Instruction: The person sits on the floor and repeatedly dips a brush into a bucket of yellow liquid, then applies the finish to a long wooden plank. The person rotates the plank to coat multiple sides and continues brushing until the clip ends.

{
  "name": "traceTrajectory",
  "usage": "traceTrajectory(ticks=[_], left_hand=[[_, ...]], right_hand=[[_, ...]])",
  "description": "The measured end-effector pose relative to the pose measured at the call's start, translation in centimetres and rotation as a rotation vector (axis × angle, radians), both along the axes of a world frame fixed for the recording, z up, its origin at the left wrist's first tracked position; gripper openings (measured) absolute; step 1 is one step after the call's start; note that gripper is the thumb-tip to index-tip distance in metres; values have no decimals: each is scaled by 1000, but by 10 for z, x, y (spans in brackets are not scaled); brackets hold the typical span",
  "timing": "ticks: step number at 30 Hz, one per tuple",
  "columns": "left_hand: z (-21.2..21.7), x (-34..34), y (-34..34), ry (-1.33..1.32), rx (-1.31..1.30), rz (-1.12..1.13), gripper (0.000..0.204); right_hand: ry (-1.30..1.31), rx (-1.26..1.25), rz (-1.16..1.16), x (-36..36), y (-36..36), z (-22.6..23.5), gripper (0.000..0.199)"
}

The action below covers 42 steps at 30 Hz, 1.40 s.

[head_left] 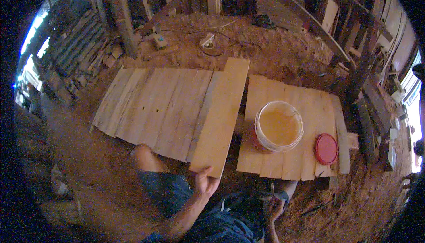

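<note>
My left hand grips the near end of a wooden board, thumb on top. That board lies lengthwise away from me along the right edge of a row of flat planks. Low in front of my body, my right hand is closed round a thin, pale, stick-like tool; its exact kind is too blurred to tell. Beyond that hand, an open round bucket with a yellowish-tan content stands on a second set of planks. A round red lid lies to its right.
A narrow gap separates the two plank surfaces. Reddish dirt ground surrounds them, with a small pale box and a cable at the back. Slanted timber posts stand behind. Corrugated sheets lean at left, and wood scraps lie at right.
</note>
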<state>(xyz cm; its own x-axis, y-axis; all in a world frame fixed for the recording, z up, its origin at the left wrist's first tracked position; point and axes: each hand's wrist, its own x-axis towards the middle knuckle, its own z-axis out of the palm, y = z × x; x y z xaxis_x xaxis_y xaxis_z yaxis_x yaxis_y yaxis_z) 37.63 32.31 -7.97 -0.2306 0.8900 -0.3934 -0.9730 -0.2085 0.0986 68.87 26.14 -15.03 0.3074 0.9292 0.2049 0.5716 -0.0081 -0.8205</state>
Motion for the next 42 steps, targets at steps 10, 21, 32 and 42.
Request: traceTrajectory(ticks=[10, 21, 32, 42], left_hand=[[-109, 16, 36, -19, 27, 23, 37], [-148, 19, 39, -178, -20, 32, 61], [-170, 40, 46, 102, -83, -12, 32], [-181, 40, 45, 84, -216, -50, 36]], right_hand=[[-199, 203, -17, -19, 5, 25, 24], [-102, 82, 3, -9, -4, 11, 12], [-76, 35, 10, 4, -6, -3, 12], [-76, 100, 45, -7, -6, 7, 14]])
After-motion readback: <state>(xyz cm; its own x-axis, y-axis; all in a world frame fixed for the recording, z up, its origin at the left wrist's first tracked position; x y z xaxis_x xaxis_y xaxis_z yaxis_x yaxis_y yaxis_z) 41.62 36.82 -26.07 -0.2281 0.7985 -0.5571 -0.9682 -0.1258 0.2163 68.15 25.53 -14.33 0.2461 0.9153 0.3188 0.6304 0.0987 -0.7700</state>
